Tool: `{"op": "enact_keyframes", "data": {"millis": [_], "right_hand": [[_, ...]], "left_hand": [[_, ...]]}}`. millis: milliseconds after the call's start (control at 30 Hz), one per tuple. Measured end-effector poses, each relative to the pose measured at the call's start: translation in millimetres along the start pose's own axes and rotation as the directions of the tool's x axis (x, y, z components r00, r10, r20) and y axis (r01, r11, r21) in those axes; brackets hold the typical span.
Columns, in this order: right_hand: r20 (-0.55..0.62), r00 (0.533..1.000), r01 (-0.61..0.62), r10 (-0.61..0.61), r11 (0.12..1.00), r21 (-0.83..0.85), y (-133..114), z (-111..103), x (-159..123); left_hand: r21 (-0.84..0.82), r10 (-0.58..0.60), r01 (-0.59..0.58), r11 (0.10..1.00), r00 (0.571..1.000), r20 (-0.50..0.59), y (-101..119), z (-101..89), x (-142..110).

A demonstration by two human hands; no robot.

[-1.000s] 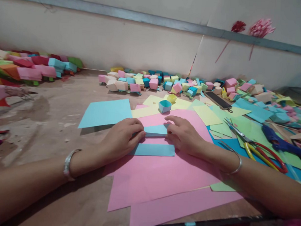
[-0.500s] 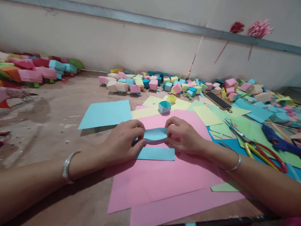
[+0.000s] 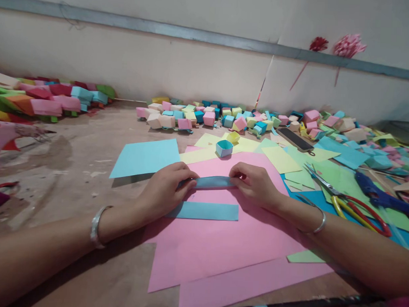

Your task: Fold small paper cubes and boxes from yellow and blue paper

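Observation:
My left hand (image 3: 165, 188) and my right hand (image 3: 255, 184) each pinch one end of a narrow folded blue paper strip (image 3: 212, 182), held just above a large pink sheet (image 3: 218, 234). The strip runs left to right between the two hands. A second, flat blue strip (image 3: 205, 211) lies on the pink sheet just below them. A small open blue paper box (image 3: 224, 148) stands a little beyond the hands, with a small yellow one (image 3: 233, 137) behind it.
A blue sheet (image 3: 146, 157) lies to the left. Yellow and green sheets, red-and-yellow scissors (image 3: 353, 205), a blue glue gun (image 3: 379, 195) and a phone (image 3: 295, 139) lie to the right. Several paper cubes (image 3: 209, 115) line the back wall. Folded paper piles (image 3: 42, 98) sit far left.
The strip lay pressed flat on the pink sheet a second ago. Both hands have since lifted it and folded it narrower, and now pinch its ends.

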State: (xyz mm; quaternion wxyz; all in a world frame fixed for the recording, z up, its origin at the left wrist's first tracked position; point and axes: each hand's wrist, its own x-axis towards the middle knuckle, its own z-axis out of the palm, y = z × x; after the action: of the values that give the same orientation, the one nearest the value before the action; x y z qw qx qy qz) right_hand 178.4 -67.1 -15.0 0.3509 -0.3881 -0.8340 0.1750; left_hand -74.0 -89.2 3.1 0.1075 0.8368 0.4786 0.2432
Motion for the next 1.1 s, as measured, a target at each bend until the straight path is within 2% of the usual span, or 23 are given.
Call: {"op": "enact_keyframes", "data": {"millis": [133,333,567,833,1100], "right_hand": [[-0.013,1.000,-0.024,0.024,1.000,-0.015,2.0,1.3,-0.9],[0.053,0.999,0.000,0.004,0.997,-0.072,0.5,1.2,0.1],[0.072,0.997,-0.013,0.023,0.991,-0.137,-0.4,0.6,2.0],[0.091,0.996,0.006,0.011,0.983,-0.182,2.3,4.1,0.9],[0.132,0.991,-0.008,0.037,0.978,-0.209,3.9,4.8,-0.1]], "left_hand": [[-0.006,-0.016,0.016,1.000,1.000,0.000,-2.9,0.5,2.2],[-0.043,0.007,-0.008,0.999,0.999,-0.033,-1.9,0.7,1.9],[-0.073,0.001,-0.003,0.997,1.000,-0.029,2.2,-0.9,2.2],[-0.170,-0.097,0.095,0.981,0.995,-0.006,-1.1,-1.4,6.8],[-0.131,-0.086,0.086,0.988,0.996,0.004,-4.3,0.3,6.9]]}}
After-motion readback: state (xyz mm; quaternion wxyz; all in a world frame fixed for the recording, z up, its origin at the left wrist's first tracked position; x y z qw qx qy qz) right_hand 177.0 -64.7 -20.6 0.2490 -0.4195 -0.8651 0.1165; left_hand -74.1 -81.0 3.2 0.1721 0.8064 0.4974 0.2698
